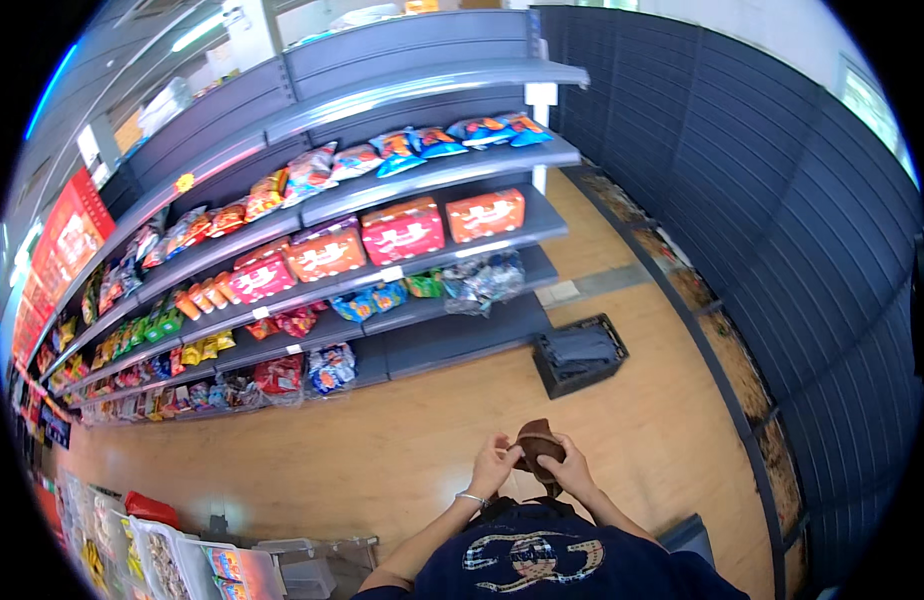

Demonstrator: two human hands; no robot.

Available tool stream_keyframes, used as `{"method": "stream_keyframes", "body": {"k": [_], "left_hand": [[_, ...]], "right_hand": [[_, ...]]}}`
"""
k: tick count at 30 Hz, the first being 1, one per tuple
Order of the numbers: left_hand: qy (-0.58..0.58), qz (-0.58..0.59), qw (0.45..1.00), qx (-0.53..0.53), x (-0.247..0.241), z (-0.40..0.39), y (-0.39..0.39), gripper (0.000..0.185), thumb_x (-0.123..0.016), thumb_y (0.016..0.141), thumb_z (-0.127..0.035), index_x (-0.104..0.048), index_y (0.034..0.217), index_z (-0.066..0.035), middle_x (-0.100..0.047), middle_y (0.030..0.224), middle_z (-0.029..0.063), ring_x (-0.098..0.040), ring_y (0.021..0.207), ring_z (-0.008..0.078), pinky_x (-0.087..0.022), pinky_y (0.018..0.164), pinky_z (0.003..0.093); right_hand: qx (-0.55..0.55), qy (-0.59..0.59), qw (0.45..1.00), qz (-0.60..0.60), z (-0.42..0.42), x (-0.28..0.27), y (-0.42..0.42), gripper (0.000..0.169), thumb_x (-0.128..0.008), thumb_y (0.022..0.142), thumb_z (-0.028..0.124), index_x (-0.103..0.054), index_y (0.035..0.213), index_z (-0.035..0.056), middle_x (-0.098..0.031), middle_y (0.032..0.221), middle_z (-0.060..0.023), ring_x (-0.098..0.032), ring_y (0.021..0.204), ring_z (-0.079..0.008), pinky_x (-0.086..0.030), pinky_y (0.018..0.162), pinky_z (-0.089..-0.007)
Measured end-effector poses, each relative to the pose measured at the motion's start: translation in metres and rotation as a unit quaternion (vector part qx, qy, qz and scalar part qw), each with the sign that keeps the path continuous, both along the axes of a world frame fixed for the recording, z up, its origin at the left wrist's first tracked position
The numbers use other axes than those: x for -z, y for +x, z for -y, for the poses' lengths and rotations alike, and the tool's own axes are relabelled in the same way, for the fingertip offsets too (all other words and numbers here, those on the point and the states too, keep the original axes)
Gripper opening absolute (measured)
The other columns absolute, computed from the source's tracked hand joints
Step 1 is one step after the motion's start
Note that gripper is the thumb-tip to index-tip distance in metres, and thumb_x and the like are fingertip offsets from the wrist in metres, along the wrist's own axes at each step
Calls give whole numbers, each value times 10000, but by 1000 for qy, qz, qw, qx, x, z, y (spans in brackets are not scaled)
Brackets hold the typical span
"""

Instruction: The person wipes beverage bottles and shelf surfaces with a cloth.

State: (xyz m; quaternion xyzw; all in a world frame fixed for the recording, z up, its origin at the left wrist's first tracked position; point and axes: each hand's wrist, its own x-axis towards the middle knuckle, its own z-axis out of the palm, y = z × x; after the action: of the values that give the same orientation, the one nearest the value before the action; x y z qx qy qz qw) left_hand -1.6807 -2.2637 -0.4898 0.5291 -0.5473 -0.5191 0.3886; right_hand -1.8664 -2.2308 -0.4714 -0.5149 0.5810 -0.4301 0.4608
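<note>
Both of my hands are raised in front of my body, holding a brown cloth (538, 444), crumpled and folded over on itself. My left hand (493, 466) pinches its left edge with thumb and fingers, and a bracelet circles that wrist. On the other side, my right hand (570, 469) grips the cloth with the thumb pressed on its near face. A narrow end hangs below, partly hidden by my hands. Beyond them on the wooden floor (402, 442) stands a black plastic crate (579, 356) with dark material inside.
A grey store shelf unit (447, 349) carries bagged snacks (394, 150) and boxed packs (403, 234). Dark slatted panels (702, 150) rise along the right. Clear plastic bins (161, 555) of packaged goods stand at lower left. A dark grey object (688, 538) lies by my right side.
</note>
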Motion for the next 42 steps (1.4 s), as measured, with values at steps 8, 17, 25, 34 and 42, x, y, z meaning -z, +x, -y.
{"method": "stream_keyframes", "body": {"k": [8, 17, 25, 34, 42], "left_hand": [[4, -140, 989, -54, -1, 57, 69, 624, -639, 880, -356, -369, 1371, -81, -491, 1290, 144, -501, 1170, 270, -446, 932, 365], [94, -477, 829, -277, 4, 132, 108, 482, -586, 918, -310, -465, 1314, -63, -541, 1252, 70, -507, 1154, 221, -420, 982, 382], [-139, -360, 815, -432, -77, 306, 240, 499, -467, 935, -447, -512, 1245, -58, -562, 1189, 99, -534, 1090, 237, -427, 944, 386], [-180, 241, 790, -535, -139, 595, 330, 543, -629, 837, -330, -545, 1150, 106, -596, 1127, 293, -591, 1042, 397, -456, 893, 411], [-357, 245, 819, -378, -135, 634, 130, 488, -713, 797, -290, -568, 1110, 54, -586, 1110, 225, -559, 1048, 322, -418, 929, 419]], "right_hand": [[-195, -2, 966, 167, 113, -36, 101, 547, -585, 905, 142, -367, 1395, 31, -530, 1255, -107, -537, 1096, -188, -465, 896, -312], [-197, 179, 918, 293, 196, 6, 81, 430, -472, 974, 273, -419, 1330, 37, -599, 1166, -142, -631, 980, -206, -522, 764, -303], [-237, 140, 915, -296, 267, 162, -81, 403, -564, 886, 289, -567, 1206, 43, -623, 1146, -179, -611, 1040, -319, -494, 861, -395], [-116, 379, 859, -324, 205, 301, -294, 392, -544, 824, 309, -620, 1143, 94, -625, 1143, -173, -589, 1084, -317, -479, 913, -382], [91, 389, 893, -207, 210, 323, -266, 380, -597, 793, 279, -628, 1099, 55, -636, 1085, -210, -600, 1041, -343, -482, 898, -385]]}}
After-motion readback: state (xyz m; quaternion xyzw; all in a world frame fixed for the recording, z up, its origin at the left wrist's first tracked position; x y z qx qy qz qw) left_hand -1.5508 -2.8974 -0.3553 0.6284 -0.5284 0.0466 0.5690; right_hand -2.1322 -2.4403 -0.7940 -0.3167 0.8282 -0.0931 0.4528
